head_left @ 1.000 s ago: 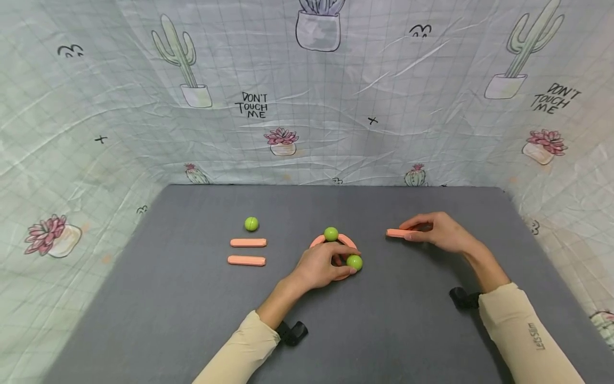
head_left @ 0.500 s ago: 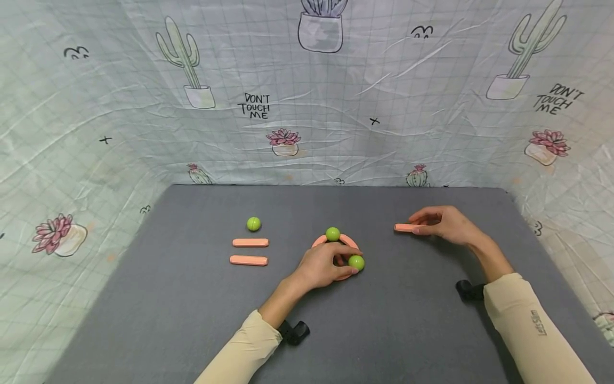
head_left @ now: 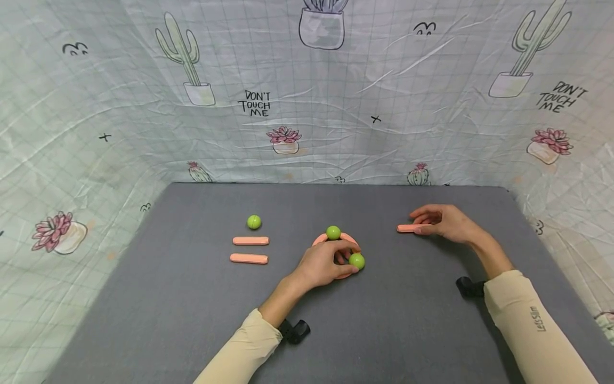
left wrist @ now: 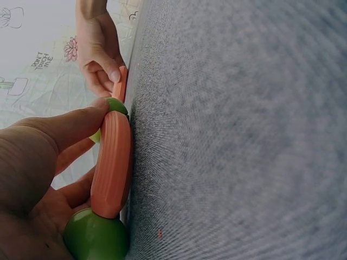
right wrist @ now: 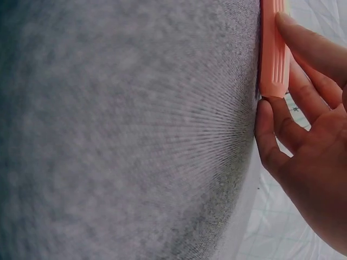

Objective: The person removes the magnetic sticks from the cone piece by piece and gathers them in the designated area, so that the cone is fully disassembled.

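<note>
Near the table's middle, curved orange segments [head_left: 349, 239] and green balls form a ring, partly covered by my left hand [head_left: 322, 263]. That hand's thumb and fingers pinch the green ball [head_left: 357, 261] at the ring's right side. A second green ball [head_left: 333, 232] tops the ring at the back. In the left wrist view, one orange segment [left wrist: 113, 165] runs between two balls, the nearer ball [left wrist: 93, 235] lying by the palm. To the right, my right hand [head_left: 448, 223] holds a straight orange stick [head_left: 405, 228] between thumb and fingers, low over the table; whether it touches is unclear.
Left of the ring lie two straight orange sticks, one behind [head_left: 251, 241] the other [head_left: 249, 258]. A loose green ball [head_left: 253, 222] sits behind them. The grey table [head_left: 201, 320] meets a cactus-print cloth [head_left: 336, 96] at the back and sides.
My right hand has drawn the orange stick slightly right and back, mostly in the first half second. The left hand keeps its hold on the ring's ball.
</note>
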The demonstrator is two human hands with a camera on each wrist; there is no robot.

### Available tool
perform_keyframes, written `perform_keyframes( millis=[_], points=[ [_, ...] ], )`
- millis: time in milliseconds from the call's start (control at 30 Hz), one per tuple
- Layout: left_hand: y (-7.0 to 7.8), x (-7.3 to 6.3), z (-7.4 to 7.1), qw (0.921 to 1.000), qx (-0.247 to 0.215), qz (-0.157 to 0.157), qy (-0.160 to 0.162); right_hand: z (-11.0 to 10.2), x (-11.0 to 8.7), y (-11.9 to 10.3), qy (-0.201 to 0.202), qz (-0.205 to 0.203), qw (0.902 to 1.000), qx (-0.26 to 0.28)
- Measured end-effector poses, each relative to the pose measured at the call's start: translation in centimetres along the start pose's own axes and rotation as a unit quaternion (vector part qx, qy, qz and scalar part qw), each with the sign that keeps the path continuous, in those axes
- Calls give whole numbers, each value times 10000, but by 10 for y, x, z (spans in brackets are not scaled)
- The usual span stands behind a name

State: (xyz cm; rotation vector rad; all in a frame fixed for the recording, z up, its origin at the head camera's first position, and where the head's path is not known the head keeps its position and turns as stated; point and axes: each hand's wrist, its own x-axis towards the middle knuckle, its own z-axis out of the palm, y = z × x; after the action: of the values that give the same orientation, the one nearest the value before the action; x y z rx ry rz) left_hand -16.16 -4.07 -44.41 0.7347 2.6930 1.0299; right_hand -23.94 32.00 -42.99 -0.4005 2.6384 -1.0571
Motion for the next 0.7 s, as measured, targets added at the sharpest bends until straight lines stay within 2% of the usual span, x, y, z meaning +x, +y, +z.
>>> perform_keyframes(
  millis=[233,333,433,567,700],
  points=[
    [-1,-1,-1,9997,-253,-33,-4,0,-1,-4,17,-87,10000,14],
    [-2,-1,-2,9991,-370,-188,-15,0,-3,-8,64,16,10000,15],
    [-3,-1,-4,9991,-381,-199,-65,0,-4,-13,130,200,9997,-17],
    [-3,-2,-8,9996,-250,78,-132,3,-5,-18,318,187,9993,31],
    [-3,-3,-11,9986,291,443,35,10,-4,-27,495,5,9987,140]
  ],
)
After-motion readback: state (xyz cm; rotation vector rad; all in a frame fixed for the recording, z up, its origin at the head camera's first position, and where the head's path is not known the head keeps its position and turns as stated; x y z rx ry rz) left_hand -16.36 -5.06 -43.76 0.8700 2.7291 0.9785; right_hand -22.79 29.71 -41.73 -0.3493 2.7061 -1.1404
